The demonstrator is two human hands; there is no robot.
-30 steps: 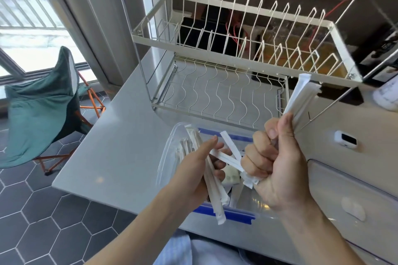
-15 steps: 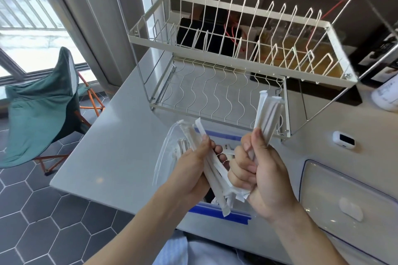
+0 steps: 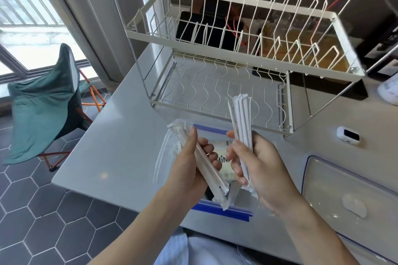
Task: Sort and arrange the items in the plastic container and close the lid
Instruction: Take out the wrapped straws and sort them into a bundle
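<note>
The person's left hand [image 3: 191, 165] curls its grip round a bundle of wrapped straws [image 3: 206, 170], thumb laid along the top and fingers folded underneath. The bundle runs slantwise, its far end pointing toward the dish rack [image 3: 237, 54] and its near end sticking out below the palm toward the desk's near edge.

The right hand [image 3: 258, 161] holds a second bundle of white paper-wrapped straws [image 3: 242, 118], grip closed around its lower half. This bundle stands nearly upright, its upper ends fanning slightly above the fingers in front of the rack's lower tier, its lower ends poking out under the hand. The two bundles lie just beside each other but apart.

Beneath both hands sits the clear plastic container [image 3: 163, 157] with blue strips on its far and near rims, close to the near edge of the grey desk [image 3: 120, 135]. Between the hands, down inside it, a pale packet [image 3: 224, 165] with printed letters shows; the rest of the contents is hidden by the hands.

The clear lid [image 3: 349, 196] lies flat on the desk to the right of the container, near the near right corner. A small white device [image 3: 348, 135] rests further back along the right side, just beside the rack's foot. Left of the desk, a green folding chair [image 3: 47, 103] stands on the hexagon-tiled floor [image 3: 32, 221].
</note>
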